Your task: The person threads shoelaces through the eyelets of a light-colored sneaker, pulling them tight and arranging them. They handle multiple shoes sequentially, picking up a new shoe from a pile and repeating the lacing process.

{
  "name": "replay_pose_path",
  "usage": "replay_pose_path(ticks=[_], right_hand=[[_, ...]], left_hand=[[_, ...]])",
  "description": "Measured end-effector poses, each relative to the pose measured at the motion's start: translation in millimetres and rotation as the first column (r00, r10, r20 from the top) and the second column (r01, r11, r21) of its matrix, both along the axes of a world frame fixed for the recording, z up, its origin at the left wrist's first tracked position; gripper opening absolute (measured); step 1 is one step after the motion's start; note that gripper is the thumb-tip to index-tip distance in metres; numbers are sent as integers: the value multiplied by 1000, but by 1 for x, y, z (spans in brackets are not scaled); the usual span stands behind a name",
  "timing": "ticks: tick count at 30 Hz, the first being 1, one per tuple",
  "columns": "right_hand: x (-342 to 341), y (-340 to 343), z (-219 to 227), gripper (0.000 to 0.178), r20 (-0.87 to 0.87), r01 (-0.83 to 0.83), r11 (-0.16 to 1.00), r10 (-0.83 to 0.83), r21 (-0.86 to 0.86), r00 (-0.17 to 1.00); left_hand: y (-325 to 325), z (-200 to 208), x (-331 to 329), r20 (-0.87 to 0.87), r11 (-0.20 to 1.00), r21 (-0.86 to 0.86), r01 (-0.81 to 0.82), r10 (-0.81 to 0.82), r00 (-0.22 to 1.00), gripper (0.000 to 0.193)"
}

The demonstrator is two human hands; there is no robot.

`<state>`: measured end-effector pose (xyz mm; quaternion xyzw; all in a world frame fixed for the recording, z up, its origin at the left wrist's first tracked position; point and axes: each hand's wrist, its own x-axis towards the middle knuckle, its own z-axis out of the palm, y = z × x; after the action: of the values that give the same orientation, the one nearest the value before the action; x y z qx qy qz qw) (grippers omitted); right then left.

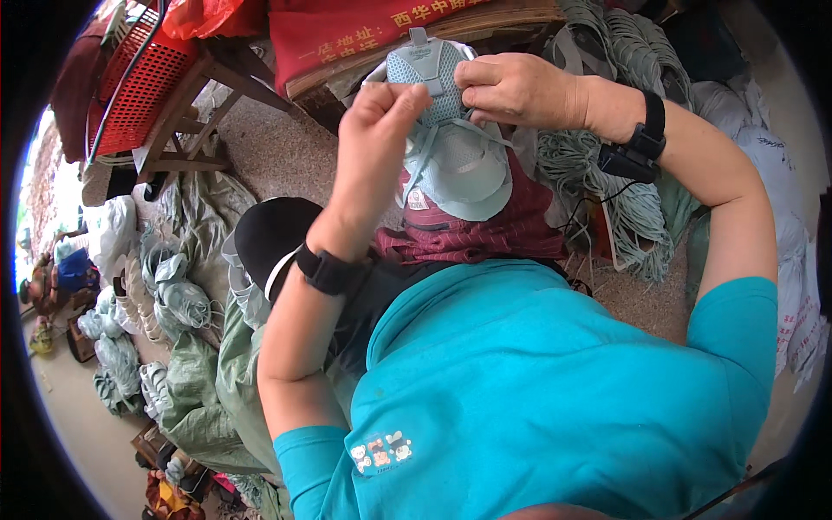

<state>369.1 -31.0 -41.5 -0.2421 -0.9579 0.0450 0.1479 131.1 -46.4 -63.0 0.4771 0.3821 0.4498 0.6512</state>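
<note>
A pale blue-green shoe rests on my lap over dark red striped cloth, its rounded toe toward me. Its mesh tongue stands up at the far end, and a flat pale shoelace crosses the front. My left hand is closed in a pinch at the left of the tongue, thumb against forefinger. On the other side, my right hand pinches close to the tongue's right edge. Both appear to grip the lace, though my fingers mostly hide it there.
Bundles of pale green laces hang at the right. Beyond the shoe stands a wooden table under a red cloth. A red plastic basket sits on a wooden stool at far left. Green sacks and bagged shoes line the left floor.
</note>
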Motion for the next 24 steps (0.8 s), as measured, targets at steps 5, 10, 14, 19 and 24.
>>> replay_pose_path(ticks=[5,10,14,19,24], right_hand=[[-17,-10,6,22,-47,232,931,-255,-281,966],[-24,-18,1,16,-111,377,792,-481,-481,870],[-32,-22,-11,18,-323,309,637,-678,-706,660],[-45,-24,16,16,-236,-17,252,-878,-968,417],[-49,-35,15,19,-403,-107,402,-787,-910,467]], left_hand=[[-10,-7,7,-362,755,645,120,164,918,8],[4,-11,2,-499,465,830,308,371,783,8],[10,-19,2,-471,459,845,273,398,787,11],[1,-13,0,-397,757,648,84,242,885,8],[-22,33,-8,-103,910,413,-33,83,991,11]])
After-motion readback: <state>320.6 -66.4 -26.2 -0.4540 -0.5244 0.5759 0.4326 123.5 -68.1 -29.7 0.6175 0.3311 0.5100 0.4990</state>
